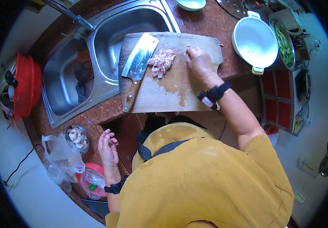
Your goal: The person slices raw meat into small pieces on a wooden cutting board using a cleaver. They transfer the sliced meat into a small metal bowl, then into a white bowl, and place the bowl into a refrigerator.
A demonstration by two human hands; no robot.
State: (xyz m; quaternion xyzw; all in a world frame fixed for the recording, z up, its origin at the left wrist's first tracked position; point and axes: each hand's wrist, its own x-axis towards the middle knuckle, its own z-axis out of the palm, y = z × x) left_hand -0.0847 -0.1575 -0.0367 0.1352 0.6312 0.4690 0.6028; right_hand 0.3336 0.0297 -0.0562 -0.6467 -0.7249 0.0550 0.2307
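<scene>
My right hand (198, 60) is over the right part of a wooden cutting board (169, 97), its fingers curled down close to the wood; whether they pinch something small cannot be told. A small pile of sliced raw meat (162, 62) lies left of that hand. Beside the pile rests a cleaver (141, 59) with a wooden handle, its blade wet and smeared. My left hand (108, 146) is off the board, at the counter's edge on the lower left, with fingers loosely bent and nothing seen in it. A small metal bowl of garlic (78, 137) stands near it.
The board overlaps a double steel sink (95, 65). To the right stand a white pot (255, 41) and a dish of green vegetables (284, 42); a pale bowl (191, 4) is at the top. Plastic bags (62, 159), a pink basket (95, 168) and red basins (28, 85) are on the left.
</scene>
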